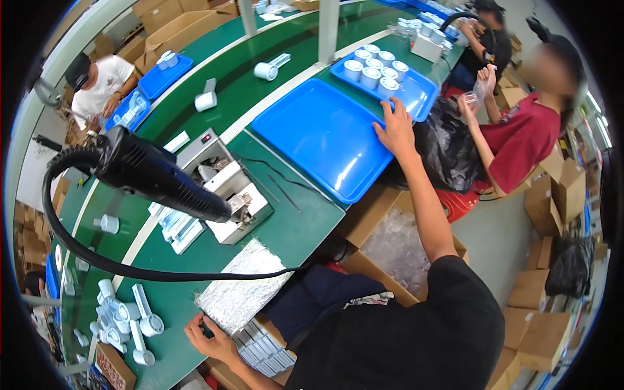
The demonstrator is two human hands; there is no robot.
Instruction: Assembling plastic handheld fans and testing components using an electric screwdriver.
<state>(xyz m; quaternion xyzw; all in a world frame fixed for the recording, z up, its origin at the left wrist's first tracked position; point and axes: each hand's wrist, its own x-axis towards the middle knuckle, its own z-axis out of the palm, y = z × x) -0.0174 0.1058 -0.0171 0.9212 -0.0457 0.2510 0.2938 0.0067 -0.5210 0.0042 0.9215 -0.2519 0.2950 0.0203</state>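
Observation:
My right hand (398, 130) is stretched out at the right edge of a blue tray (312, 136), fingers apart and nothing held; whether it touches the rim I cannot tell. This tray has nothing on it. Just beyond the fingers, a second blue tray (419, 97) carries several white round cups. My left hand (211, 339) rests at the bench's near edge, its fingers loosely curled and apart, with no object visible in them. Beside it lies a silvery-white textured sheet (244, 286). Light-blue flat pieces (263, 349) are stacked in a carton below the bench.
A black handheld machine (162, 179) with a thick cable hangs over a small metal device (240, 211). Pale-blue handled cups (123, 315) lie piled at left; more sit on the green conveyor (227, 71). A carton of clear plastic pieces (396, 253) stands at right. Co-workers (530, 133) sit nearby.

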